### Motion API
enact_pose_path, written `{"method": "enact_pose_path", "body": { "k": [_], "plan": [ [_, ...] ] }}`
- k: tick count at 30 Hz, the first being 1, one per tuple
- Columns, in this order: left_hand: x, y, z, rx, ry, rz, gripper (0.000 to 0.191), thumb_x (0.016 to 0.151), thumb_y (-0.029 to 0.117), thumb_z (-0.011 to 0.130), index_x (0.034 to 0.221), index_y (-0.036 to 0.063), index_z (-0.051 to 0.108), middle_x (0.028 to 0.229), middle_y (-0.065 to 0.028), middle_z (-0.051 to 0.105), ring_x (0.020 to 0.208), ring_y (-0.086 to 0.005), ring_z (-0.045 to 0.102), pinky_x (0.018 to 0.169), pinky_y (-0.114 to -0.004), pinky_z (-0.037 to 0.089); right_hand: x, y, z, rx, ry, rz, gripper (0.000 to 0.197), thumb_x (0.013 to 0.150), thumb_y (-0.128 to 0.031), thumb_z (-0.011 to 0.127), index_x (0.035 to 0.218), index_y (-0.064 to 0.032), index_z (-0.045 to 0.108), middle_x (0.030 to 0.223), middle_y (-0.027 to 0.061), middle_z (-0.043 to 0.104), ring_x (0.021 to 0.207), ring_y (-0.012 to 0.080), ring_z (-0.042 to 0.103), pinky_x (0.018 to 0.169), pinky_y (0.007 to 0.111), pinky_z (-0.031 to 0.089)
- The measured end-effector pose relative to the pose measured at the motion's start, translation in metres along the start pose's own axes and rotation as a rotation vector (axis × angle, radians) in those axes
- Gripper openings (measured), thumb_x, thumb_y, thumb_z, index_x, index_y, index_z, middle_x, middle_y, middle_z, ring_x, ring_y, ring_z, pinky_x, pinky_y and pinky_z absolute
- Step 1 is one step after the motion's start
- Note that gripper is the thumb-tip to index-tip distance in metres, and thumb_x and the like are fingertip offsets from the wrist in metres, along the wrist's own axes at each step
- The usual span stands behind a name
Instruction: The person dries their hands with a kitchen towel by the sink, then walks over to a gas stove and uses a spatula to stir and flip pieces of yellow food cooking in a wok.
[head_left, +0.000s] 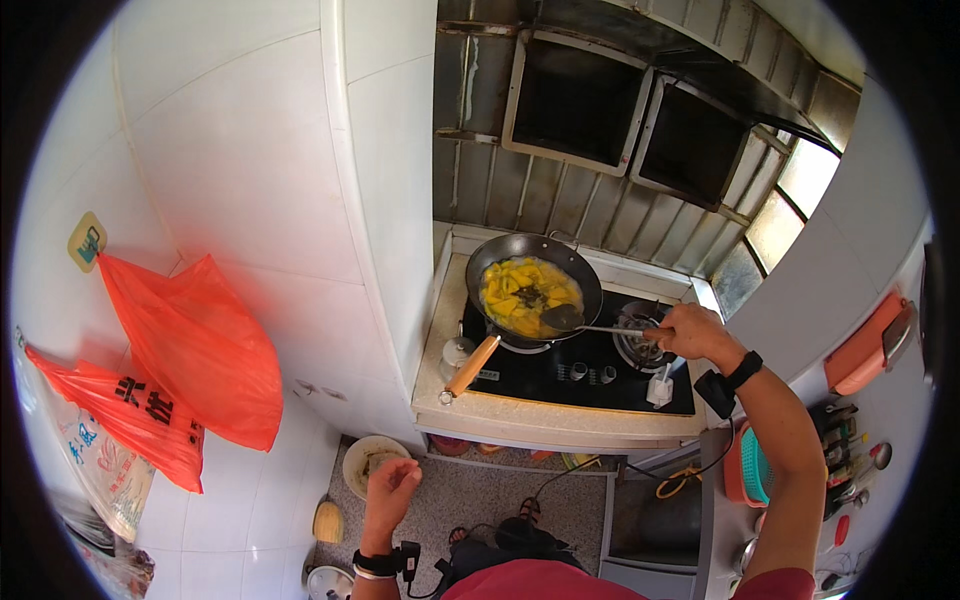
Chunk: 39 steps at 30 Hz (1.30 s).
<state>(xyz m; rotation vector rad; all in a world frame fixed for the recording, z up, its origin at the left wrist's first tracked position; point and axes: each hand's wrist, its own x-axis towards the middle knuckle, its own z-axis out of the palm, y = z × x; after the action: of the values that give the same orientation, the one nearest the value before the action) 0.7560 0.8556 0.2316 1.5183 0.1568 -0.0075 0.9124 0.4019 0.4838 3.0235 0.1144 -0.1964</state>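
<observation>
My right hand (694, 330) grips the wooden end of a metal-shafted cooking spatula (611, 330). Its dark head dips into a black wok (480, 274) on the left burner. Yellow chunks of food (506, 306) sit in bubbling liquid there, with a dark patch of something finer in their midst. The wok's wooden handle (474, 367) points toward me, apart from both hands. Low on the left, my left hand (394, 484) is raised with curled fingers and nothing visible in them. Beneath it, partly covered, a pale bowl (367, 457) stands near the floor.
The black gas hob (525, 386) has a second burner (641, 337) and a white object (660, 388) at its right. Red plastic bags (225, 352) hang on the left wall. A teal basket (757, 465) and several bottles (840, 442) line the right side. A cut squash (328, 523) lies below.
</observation>
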Motion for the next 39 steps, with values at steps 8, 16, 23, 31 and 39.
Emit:
{"method": "enact_pose_path", "body": {
  "k": [8,16,23,31,39],
  "plan": [
    [-0.002,0.004,-0.007,0.021,0.002,0.005,0.016,0.088,0.006,0.066,0.103,0.0011,0.064,0.091,0.0002,0.065,0.085,-0.0072,0.060,0.078,-0.022,0.048,-0.002,-0.003,0.014,0.045,-0.022,0.028,0.036,0.085,-0.045,0.062,0.078,-0.0119,0.074,0.073,0.0157,0.066,0.074,0.0351,0.064,0.069,0.047,0.050],
    [0.000,0.008,-0.005,0.023,-0.006,-0.015,0.017,0.088,0.007,0.067,0.104,0.0008,0.064,0.092,0.0005,0.066,0.084,-0.0063,0.060,0.077,-0.021,0.048,-0.003,-0.008,0.023,0.067,-0.028,0.038,0.023,0.081,-0.033,0.063,0.086,-0.0132,0.075,0.087,0.0150,0.069,0.084,0.0340,0.066,0.078,0.044,0.052],
    [0.002,0.006,-0.006,0.025,-0.007,-0.015,0.016,0.088,0.006,0.066,0.104,0.0009,0.064,0.092,0.0008,0.066,0.084,-0.0059,0.060,0.076,-0.021,0.047,-0.005,-0.013,0.030,0.054,-0.028,0.094,0.021,0.081,-0.031,0.064,0.087,-0.0138,0.075,0.089,0.0158,0.070,0.088,0.0338,0.067,0.080,0.045,0.052],
    [0.004,0.006,-0.008,0.075,-0.012,-0.023,0.016,0.088,0.005,0.066,0.103,0.0002,0.064,0.091,0.0005,0.065,0.083,-0.0062,0.060,0.075,-0.021,0.047,-0.008,-0.016,0.043,0.168,0.040,0.071,0.020,0.081,-0.027,0.064,0.084,-0.0096,0.074,0.085,0.0162,0.069,0.082,0.0348,0.066,0.075,0.044,0.053],
    [0.008,0.008,-0.003,0.061,-0.032,-0.025,0.017,0.088,0.006,0.066,0.103,-0.0002,0.064,0.091,-0.0003,0.066,0.083,-0.0070,0.060,0.075,-0.021,0.048,0.001,-0.007,0.069,0.124,0.044,0.096,0.023,0.079,-0.027,0.067,0.101,-0.0258,0.075,0.087,0.0092,0.071,0.083,0.0293,0.067,0.073,0.041,0.053]
  ]
}}
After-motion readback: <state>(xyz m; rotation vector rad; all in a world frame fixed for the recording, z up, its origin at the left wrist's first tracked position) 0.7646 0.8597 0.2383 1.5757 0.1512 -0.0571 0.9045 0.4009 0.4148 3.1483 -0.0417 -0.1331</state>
